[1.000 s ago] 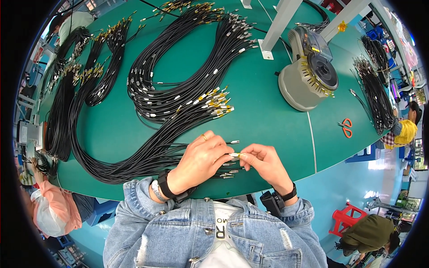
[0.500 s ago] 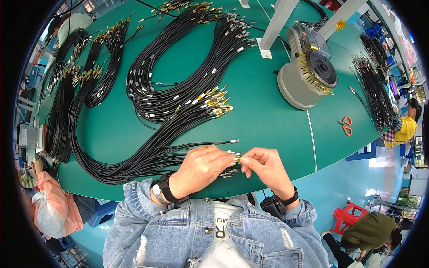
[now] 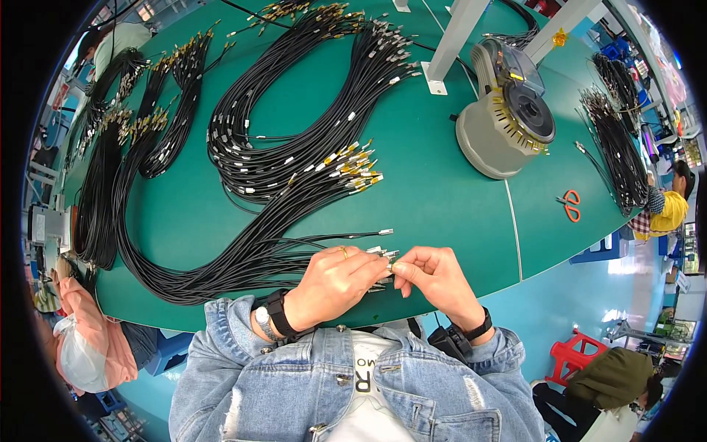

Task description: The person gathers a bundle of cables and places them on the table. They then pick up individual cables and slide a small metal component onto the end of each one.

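At the near edge of the green table, my left hand (image 3: pixel 335 280) is closed around the end of a black cable, fingers pressed together. Facing it, my right hand (image 3: pixel 433 278) pinches at the same cable's tip, thumb against forefinger. The tip is mostly hidden between the two hands, with a small whitish bit showing. Other cable ends with metal connectors (image 3: pixel 387 251) lie just beyond and beneath my left fingers. They belong to a curved bundle of black cables (image 3: pixel 213 278) whose far ends carry yellow and white tips (image 3: pixel 357 169).
A larger looped cable bundle (image 3: pixel 243 158) lies farther back. A grey round tape dispenser (image 3: pixel 501 132) stands beside a metal post (image 3: pixel 449 51). Orange-handled scissors (image 3: pixel 571 206) rest at the right. More cables (image 3: pixel 615 158) lie at the far right; co-workers sit around.
Both hands stay at the same spot, with my left hand a little lower and the fingertips slightly shifted about the cable end. Nothing else on the table has visibly moved.
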